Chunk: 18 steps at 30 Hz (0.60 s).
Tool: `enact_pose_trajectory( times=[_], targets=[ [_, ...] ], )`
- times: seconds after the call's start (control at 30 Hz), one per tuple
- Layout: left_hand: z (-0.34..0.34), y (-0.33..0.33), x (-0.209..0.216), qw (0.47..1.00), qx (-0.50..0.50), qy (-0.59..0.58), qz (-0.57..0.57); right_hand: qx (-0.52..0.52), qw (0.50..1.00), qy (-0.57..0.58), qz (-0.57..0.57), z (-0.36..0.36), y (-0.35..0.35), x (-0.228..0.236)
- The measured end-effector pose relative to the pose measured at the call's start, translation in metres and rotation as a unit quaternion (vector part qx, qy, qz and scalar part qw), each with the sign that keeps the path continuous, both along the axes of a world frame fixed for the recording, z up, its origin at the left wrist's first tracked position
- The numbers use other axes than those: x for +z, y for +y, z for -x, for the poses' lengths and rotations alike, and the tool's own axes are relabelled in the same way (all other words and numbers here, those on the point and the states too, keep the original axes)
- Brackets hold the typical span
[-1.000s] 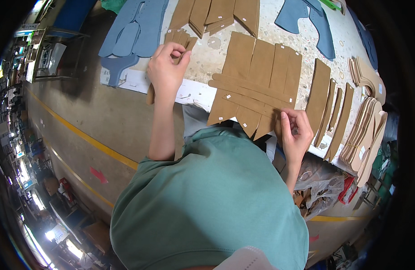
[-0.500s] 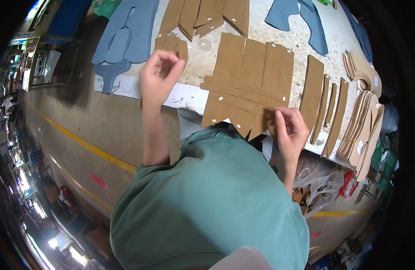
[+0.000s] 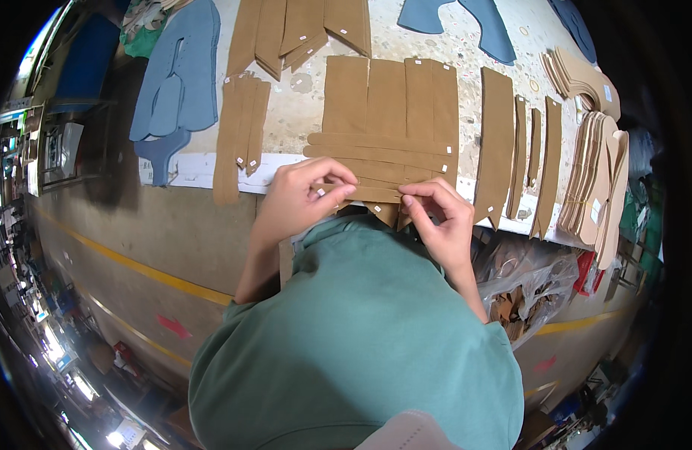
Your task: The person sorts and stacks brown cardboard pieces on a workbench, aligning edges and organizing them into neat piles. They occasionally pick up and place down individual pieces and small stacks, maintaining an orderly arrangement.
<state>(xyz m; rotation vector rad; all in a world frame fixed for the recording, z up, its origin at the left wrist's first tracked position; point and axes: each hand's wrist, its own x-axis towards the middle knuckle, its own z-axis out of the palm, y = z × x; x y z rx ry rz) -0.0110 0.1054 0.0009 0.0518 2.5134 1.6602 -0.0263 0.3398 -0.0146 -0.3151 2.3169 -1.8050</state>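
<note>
Close to my body, a narrow brown strip (image 3: 377, 195) runs between my two hands at the table's near edge. My left hand (image 3: 289, 201) has thumb and fingers closed at its left end, where a small white label shows between the fingers. At the other end my right hand (image 3: 445, 225) pinches the strip between thumb and fingertips. Just beyond them, several long brown strips (image 3: 376, 143) lie crosswise on side-by-side brown panels (image 3: 387, 97). The panels' pointed lower ends show beneath the strips, partly covered by my hands and shirt.
Narrow brown pieces (image 3: 243, 120) lie to the left, beside blue cut pieces (image 3: 177, 82). More brown panels (image 3: 301, 26) are farther back. On the right are a wide brown piece (image 3: 496, 135) and bundled beige pieces (image 3: 589, 180). A clear plastic bag (image 3: 529, 289) of scraps sits below the table.
My left hand has come down and right from the small brown pieces to the strip. My right hand has shifted left along the near edge. The view has moved slightly right.
</note>
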Motion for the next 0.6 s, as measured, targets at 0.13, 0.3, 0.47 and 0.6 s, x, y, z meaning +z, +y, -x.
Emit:
enact_pose_trajectory(
  times=[0.13, 0.3, 0.47, 0.6],
  targets=[
    [-0.004, -0.008, -0.007, 0.996, 0.04, -0.002, 0.086, -0.015, 0.992, 0.056, -0.114, -0.002, 0.005, -0.004],
    [-0.004, -0.019, -0.011, 0.983, 0.127, 0.017, 0.13, -0.059, 0.975, 0.12, -0.178, -0.004, 0.008, -0.002],
    [-0.006, -0.036, -0.007, 0.97, 0.203, 0.039, 0.131, -0.119, 0.952, 0.16, -0.231, 0.006, 0.036, 0.009],
    [-0.008, -0.033, -0.004, 0.976, 0.168, 0.049, 0.133, -0.135, 0.943, 0.155, -0.262, 0.012, 0.047, 0.013]
  ],
)
